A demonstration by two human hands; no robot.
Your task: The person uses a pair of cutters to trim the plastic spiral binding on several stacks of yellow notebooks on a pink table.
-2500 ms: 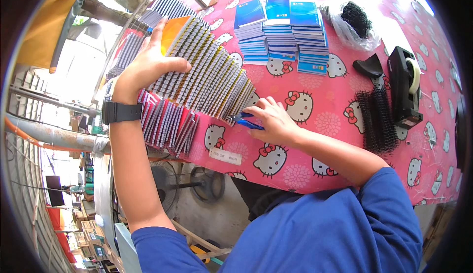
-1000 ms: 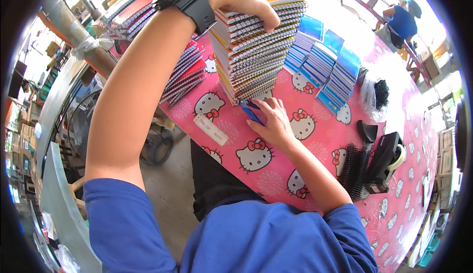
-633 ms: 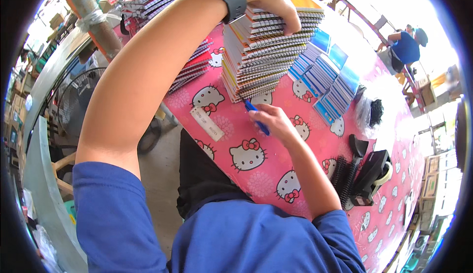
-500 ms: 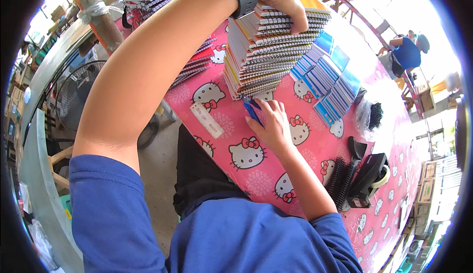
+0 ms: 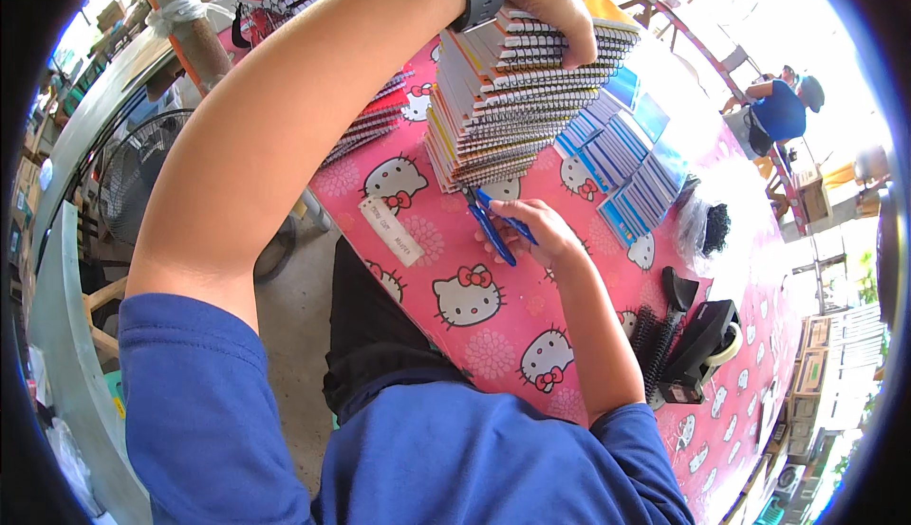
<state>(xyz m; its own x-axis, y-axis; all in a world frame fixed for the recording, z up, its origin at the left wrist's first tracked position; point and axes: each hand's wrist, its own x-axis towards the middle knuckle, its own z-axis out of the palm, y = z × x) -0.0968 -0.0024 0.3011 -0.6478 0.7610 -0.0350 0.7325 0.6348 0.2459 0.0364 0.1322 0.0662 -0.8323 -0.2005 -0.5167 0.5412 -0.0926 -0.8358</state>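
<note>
A tall stack of spiral-bound notebooks stands on the pink patterned tablecloth, coil edges turned toward me. My left hand, below a black wristwatch, lies over the upper part of the stack with its fingers curled on the top coils. In my right hand are blue-handled pliers; the handles stand apart. Their jaws meet the coil end at the bottom near corner of the stack. Whether the jaws grip the wire is too small to tell.
A white labelled strip lies left of the pliers. Blue booklets are spread to the right. Nearer me on the right are black coils and a tape dispenser. Red notebooks and a fan are at left.
My right hand has turned and opened wider around the pliers, whose handles have spread apart. My left hand stays on the stack.
</note>
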